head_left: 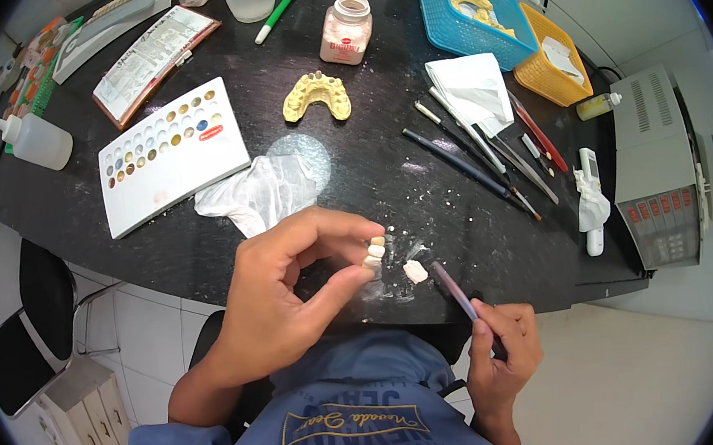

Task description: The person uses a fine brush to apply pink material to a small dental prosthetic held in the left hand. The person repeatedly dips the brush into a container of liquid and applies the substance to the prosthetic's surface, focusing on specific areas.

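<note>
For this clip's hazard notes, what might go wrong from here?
The left hand pinches the small white-and-tan tooth-shaped piece between thumb and fingertip, so it might slip onto the black tabletop. The slim purplish tool in the right hand ends beside the small whitish lump and could nudge it. The clear plastic jar of pinkish material stands open; a knock might spill it.
</note>
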`<state>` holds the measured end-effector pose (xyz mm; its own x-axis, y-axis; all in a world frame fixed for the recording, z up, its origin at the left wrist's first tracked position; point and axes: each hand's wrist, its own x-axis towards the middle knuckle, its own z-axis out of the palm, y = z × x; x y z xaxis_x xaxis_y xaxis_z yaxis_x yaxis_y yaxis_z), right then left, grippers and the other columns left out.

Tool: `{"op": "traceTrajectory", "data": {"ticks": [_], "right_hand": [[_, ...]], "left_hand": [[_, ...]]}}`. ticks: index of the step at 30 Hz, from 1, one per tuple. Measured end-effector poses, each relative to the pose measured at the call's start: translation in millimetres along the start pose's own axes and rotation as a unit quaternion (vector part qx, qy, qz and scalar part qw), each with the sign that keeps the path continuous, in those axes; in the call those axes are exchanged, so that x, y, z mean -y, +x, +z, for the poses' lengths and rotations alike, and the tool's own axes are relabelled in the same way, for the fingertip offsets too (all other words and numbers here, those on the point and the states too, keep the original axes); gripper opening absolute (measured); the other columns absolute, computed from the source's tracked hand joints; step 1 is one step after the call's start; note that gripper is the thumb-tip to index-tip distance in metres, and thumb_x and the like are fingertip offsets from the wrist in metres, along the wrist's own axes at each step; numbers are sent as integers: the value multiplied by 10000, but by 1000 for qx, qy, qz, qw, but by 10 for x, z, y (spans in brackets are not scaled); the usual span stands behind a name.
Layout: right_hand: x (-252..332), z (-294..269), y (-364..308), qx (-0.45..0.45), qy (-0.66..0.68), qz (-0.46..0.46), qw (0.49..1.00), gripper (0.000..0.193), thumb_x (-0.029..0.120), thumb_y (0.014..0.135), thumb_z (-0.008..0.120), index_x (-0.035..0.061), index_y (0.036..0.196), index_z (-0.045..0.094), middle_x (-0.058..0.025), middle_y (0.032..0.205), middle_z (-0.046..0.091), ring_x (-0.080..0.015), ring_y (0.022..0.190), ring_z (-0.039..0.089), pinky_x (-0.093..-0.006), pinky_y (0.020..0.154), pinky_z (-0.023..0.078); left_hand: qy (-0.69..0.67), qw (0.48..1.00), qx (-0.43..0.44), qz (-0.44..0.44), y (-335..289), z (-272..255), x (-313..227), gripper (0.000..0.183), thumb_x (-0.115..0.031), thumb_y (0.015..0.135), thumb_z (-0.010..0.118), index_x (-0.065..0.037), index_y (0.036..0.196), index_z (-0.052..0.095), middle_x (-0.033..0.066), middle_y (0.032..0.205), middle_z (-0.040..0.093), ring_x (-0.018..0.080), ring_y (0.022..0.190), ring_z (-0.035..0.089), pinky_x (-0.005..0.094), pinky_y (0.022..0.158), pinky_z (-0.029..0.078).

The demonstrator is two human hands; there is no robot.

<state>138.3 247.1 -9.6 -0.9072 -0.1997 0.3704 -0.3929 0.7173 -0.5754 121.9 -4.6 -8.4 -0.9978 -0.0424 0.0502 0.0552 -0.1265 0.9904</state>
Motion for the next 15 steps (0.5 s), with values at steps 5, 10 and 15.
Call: {"op": "traceTrajectory", "data": {"ticks": [5,10,15], "right_hand": [[24,-27,-105,15,-4,54,998,261,-48,771,693,19,1018,746,-68,775,605,-126,625,542,-246,532,420],[96,82,-133,30,10,27,999,328,-68,730,706,25,1042,745,-68,804,614,-116,600,567,-237,519,434],[103,124,-113,21,6,-16,1000,345,-82,717,711,34,1040,748,-79,863,614,-99,589,573,-223,505,437]], "left_hand": [[7,1000,10,24,0,-13,38,292,82,846,647,58,1136,622,109,1057,654,130,945,646,272,890,513],[2,1000,14,21,3,-9,48,300,86,845,643,58,1143,619,108,1046,653,129,953,646,272,895,511],[-20,1000,-1,-4,-3,5,0,293,77,838,671,47,1125,625,74,992,629,108,934,608,286,905,487]]}}
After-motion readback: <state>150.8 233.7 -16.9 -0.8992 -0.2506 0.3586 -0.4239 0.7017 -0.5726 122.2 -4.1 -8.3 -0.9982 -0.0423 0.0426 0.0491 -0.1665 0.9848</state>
